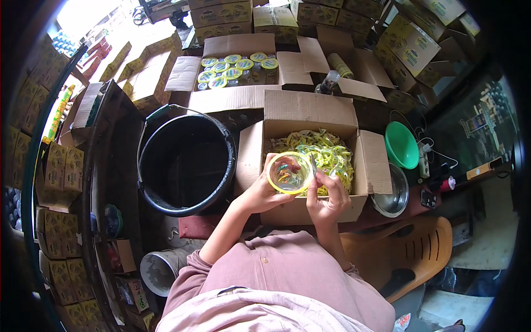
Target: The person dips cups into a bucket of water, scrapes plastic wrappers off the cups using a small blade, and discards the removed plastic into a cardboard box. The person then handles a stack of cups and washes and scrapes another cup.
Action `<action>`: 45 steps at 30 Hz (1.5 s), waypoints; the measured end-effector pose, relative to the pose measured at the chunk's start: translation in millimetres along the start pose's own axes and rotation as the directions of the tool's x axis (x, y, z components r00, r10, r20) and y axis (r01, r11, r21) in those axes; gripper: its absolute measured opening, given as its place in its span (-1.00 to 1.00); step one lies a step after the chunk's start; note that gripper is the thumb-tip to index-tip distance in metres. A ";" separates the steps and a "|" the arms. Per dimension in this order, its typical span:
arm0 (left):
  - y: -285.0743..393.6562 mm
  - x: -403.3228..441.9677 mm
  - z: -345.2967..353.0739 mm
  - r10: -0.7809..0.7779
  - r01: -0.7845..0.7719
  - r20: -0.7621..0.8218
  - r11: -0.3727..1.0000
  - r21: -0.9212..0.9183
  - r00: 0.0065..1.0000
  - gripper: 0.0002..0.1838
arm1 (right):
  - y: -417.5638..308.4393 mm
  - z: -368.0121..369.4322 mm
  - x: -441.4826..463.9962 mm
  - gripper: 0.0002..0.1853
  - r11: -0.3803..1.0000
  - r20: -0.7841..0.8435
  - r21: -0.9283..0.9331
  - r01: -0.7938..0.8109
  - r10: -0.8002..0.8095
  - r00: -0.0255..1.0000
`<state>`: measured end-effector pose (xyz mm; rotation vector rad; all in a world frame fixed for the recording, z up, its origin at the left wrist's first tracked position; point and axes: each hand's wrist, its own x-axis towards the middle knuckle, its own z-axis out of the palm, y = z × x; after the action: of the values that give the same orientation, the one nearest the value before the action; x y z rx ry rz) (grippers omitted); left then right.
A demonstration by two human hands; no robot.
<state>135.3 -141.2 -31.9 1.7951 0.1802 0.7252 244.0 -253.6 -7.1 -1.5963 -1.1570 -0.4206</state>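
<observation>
My left hand point(261, 192) is wrapped around a clear plastic cup point(289, 176) with a yellow rim, its round top turned up toward me. At the cup's right edge, my right hand point(328, 200) pinches a small thin metal tool point(313, 164), perhaps a blade; its exact kind is hard to make out. Both hands are over the near side of an open cardboard box point(310, 108). Yellow and clear plastic strips point(338, 157) fill that box. The cup hides some of them.
A large black bucket point(145, 191) stands left of the box. Behind are a carton of yellow-lidded cups point(232, 73) and another with a stack of cups point(340, 65). A green bowl point(402, 145), a metal bowl point(399, 191) and an orange-brown chair point(426, 243) are on the right.
</observation>
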 end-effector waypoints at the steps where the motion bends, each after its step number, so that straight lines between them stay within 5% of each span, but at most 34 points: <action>1: -1.3 -0.6 0.6 -0.006 0.007 0.011 1.000 -0.025 1.000 -0.41 | 0.6 -0.5 1.1 -0.77 1.000 0.005 -0.001 0.003 -0.003 1.000; 8: 7.7 1.6 -1.6 0.000 0.002 0.089 1.000 -0.027 0.996 -0.32 | 7.3 -7.3 11.4 -0.77 0.989 0.078 0.148 -0.028 0.017 0.997; 11: 9.0 3.6 3.3 -0.080 0.098 0.070 0.942 -0.321 0.994 -0.29 | 7.8 -4.4 5.8 -0.74 0.979 0.016 0.169 -0.113 0.112 0.994; 18: 4.2 1.9 11.7 -0.062 0.042 -0.047 0.937 -0.346 0.997 -0.26 | 2.0 -2.4 0.7 -0.75 0.997 -0.040 0.072 -0.040 0.043 0.998; 33: 14.0 4.3 6.0 0.007 -0.006 -0.034 0.999 0.044 0.999 -0.28 | 4.7 -4.7 0.5 -0.71 1.000 -0.012 -0.015 0.020 -0.020 1.000; 45: 6.2 1.6 -0.2 -0.049 0.050 0.012 0.996 -0.070 0.999 -0.32 | 6.6 -2.1 1.6 -0.69 0.998 0.023 -0.033 0.062 -0.062 0.998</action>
<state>135.0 -142.6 -25.6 1.7211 0.1891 0.6790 250.9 -254.5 -8.7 -1.6003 -1.2240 -0.4661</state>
